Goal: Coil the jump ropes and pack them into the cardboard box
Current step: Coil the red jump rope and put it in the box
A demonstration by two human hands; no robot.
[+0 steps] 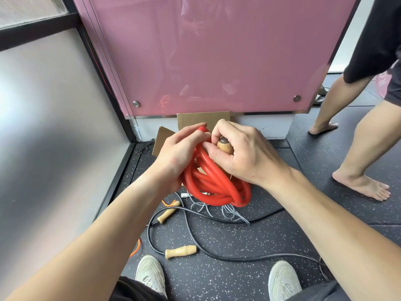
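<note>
1. I am holding the red rope (217,183) as a coil in the air, over the floor (260,246) and just in front of the box (202,119); it is not yet inside.
2. My left hand (175,155) is gripping the top of the loops, fingers (191,130) curled round them. My right hand (245,155) is pinching the wooden handle (224,146) against the coil.
3. The lower loops are hanging loose and the tubing looks stiff, so I am judging that easing either grip is risking the coil springing open.
4. Those loops are hanging close over the grey cord (230,210) and black rope (188,231); dipping lower could be snagging them.
5. The box is standing against the pink panel (206,51), its mouth mostly hidden behind my hands, so I cannot tell how much room it is offering.
6. A glass wall (54,127) is closing the left side and another person's bare feet (364,185) are standing near on the right. Loose handles (181,251) are lying by my shoes (149,272), so I am judging straight ahead the freest path.
</note>
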